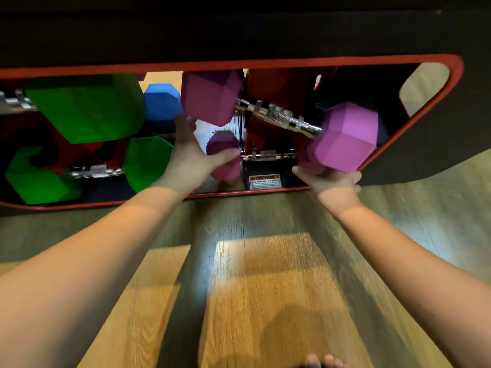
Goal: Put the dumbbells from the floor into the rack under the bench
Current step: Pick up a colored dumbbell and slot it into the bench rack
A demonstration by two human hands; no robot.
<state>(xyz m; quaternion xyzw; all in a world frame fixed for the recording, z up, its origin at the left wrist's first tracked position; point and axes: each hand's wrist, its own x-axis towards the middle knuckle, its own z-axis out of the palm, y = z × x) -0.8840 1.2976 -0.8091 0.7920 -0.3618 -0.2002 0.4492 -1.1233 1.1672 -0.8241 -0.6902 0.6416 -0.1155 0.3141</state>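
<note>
Hands [330, 179] under tilted purple dumbbell [279, 116] heads.

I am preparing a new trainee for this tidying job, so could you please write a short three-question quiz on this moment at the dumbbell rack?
1. True or false: the upper purple dumbbell lies level in the rack.
2. Which hand supports the dumbbell's lower, nearer head? A) left hand B) right hand C) neither
3. Fill in: the heads of the dumbbells in the rack's left part are mostly ____.

Key
1. False: it is tilted, its right head lower and nearer the camera.
2. B: the right hand is under that head; the left hand reaches up to the other head.
3. Green: see the green dumbbells.
</note>
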